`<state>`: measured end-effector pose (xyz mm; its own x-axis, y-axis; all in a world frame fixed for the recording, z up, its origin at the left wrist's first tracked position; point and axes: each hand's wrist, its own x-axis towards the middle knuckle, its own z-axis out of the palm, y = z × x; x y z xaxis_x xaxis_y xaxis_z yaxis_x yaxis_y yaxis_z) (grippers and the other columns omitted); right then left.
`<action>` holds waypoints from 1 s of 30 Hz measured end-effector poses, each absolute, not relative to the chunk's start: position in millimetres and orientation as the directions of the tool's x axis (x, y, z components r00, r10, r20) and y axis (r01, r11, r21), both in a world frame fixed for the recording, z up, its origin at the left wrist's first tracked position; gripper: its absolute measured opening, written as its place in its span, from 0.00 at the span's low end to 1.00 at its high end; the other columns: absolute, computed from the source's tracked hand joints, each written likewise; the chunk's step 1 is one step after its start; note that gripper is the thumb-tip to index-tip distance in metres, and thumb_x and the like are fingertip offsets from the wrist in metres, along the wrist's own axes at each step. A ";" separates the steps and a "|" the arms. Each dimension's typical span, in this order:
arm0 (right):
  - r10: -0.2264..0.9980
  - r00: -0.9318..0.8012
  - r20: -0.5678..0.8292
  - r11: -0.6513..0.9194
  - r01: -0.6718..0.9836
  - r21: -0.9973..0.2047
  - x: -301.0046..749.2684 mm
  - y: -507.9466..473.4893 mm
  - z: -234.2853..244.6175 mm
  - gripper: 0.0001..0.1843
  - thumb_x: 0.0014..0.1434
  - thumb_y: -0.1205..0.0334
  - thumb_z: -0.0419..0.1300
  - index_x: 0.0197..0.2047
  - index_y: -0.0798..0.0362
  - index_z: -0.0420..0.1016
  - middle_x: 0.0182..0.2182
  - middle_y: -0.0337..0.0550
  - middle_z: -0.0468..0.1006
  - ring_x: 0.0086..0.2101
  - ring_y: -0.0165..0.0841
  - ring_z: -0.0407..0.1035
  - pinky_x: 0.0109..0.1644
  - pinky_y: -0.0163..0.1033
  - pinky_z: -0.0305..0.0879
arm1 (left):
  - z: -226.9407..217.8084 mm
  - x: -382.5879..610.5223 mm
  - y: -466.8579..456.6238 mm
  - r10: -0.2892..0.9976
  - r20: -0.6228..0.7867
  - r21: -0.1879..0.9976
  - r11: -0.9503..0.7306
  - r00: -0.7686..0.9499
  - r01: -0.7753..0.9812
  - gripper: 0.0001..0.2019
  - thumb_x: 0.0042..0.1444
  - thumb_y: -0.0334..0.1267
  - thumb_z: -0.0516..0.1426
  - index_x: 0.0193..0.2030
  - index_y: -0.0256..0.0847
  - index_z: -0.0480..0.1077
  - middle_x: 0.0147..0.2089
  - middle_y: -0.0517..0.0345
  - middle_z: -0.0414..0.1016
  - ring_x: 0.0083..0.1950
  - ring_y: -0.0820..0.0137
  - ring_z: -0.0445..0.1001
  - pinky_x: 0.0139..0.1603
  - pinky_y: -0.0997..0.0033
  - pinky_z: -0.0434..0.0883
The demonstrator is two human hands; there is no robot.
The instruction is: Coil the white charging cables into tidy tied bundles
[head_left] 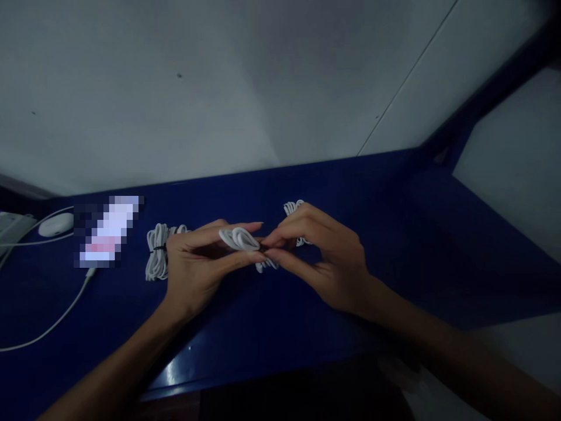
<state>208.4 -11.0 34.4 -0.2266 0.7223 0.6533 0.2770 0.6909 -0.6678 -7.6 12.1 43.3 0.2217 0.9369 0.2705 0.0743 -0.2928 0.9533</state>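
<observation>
My left hand (pixel 193 263) is closed around a coiled white cable (pixel 240 238), its loops standing up between thumb and fingers. At the middle of that coil, my right hand (pixel 319 251) pinches what looks like a thin dark tie (pixel 263 247), mostly covered by the fingertips. The coil's lower loops show beneath the fingers. Beside my left hand lies a bundled white cable (pixel 156 257) with a black tie around its middle. Another white cable bundle (pixel 293 207) lies behind my right hand, partly hidden by it.
The blue table (pixel 263 327) meets a pale wall (pixel 197 117) at the back. At the left a lit phone (pixel 109 228), blurred out, has a white cord (pixel 65 327) plugged in. A white rounded device (pixel 56 224) lies farther left. A blue frame post (pixel 464 128) rises at the right.
</observation>
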 end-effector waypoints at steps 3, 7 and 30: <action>0.721 -0.224 0.656 0.692 0.286 -0.663 208.1 -11.1 35.0 0.05 0.71 0.64 0.68 0.49 0.45 0.80 0.39 0.39 0.82 0.40 0.36 0.78 0.43 0.46 0.77 | 43.9 -7.6 11.9 0.931 0.285 0.948 -0.309 0.230 0.076 0.13 0.49 0.33 0.78 0.40 0.52 0.88 0.39 0.58 0.87 0.37 0.67 0.84 0.43 0.64 0.86; 0.713 -0.231 0.662 0.700 0.284 -0.655 208.5 -10.6 36.8 0.05 0.70 0.65 0.68 0.48 0.46 0.80 0.40 0.40 0.83 0.40 0.36 0.78 0.43 0.46 0.78 | 46.3 -6.9 10.6 0.927 0.295 0.943 -0.321 0.230 0.085 0.14 0.49 0.31 0.77 0.42 0.52 0.88 0.39 0.59 0.87 0.37 0.68 0.84 0.42 0.66 0.86; 0.844 -0.171 0.508 0.535 0.300 -0.790 202.8 -17.3 33.9 0.05 0.71 0.67 0.66 0.45 0.46 0.80 0.40 0.38 0.83 0.39 0.34 0.78 0.42 0.43 0.76 | 48.7 -5.7 8.3 0.915 0.343 0.911 -0.379 0.213 0.160 0.12 0.51 0.33 0.77 0.41 0.50 0.88 0.41 0.59 0.87 0.40 0.67 0.85 0.45 0.64 0.85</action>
